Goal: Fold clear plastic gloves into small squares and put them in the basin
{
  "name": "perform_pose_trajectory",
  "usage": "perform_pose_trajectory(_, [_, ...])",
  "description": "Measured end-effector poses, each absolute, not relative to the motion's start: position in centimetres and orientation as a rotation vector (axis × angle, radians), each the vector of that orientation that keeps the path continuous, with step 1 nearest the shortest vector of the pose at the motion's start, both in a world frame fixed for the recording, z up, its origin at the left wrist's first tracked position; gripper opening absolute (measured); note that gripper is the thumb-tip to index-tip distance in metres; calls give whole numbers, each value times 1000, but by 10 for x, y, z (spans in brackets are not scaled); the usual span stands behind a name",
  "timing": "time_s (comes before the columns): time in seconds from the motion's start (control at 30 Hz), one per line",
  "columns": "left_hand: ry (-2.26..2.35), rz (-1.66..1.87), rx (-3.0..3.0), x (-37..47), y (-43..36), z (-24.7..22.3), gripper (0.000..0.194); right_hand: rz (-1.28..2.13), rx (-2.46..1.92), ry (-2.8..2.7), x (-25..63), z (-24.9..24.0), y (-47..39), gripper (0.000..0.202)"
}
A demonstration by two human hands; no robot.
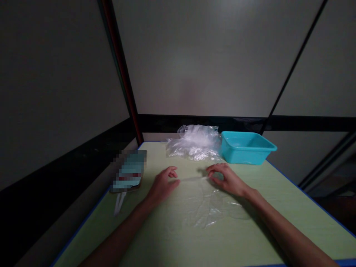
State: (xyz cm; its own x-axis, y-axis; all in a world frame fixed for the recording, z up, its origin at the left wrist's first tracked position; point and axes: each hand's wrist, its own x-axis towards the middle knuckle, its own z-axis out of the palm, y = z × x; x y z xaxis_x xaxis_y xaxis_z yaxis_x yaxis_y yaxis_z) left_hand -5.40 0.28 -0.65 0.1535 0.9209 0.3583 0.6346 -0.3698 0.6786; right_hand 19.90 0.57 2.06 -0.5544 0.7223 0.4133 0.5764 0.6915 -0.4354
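Note:
A thin clear plastic bag (214,211) lies loosely on the table in front of me, its upper edge running as a whitish strip between my hands. The right end of that strip meets the fingertips of my right hand (226,178), which are closed on it in a pinch. At the strip's left end is the thumb tip of my left hand (164,182). A gap shows between that thumb and the bent fingers above it, so the left hand is open. The bag's lower part spreads toward me, partly transparent and hard to outline.
A crumpled heap of clear plastic bags (196,142) sits at the table's far side. Beside it on the right stands a turquoise plastic basin (244,155). A phone-like object (129,172), pixelated, rests at the left edge with a white strip (119,203) below it. Walls enclose the pale green table (155,237).

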Motion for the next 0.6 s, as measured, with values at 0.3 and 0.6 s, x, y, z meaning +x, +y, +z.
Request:
perform_pose_trajectory(0.3, [1540, 893, 2447, -48, -15, 2, 31, 120, -1009, -2581, 193, 39, -11, 37])
perform_pose_trajectory(0.6, [1314, 458, 2709, -23, -35, -5, 52, 282, -1060, -2681, 159, 8, -26, 61])
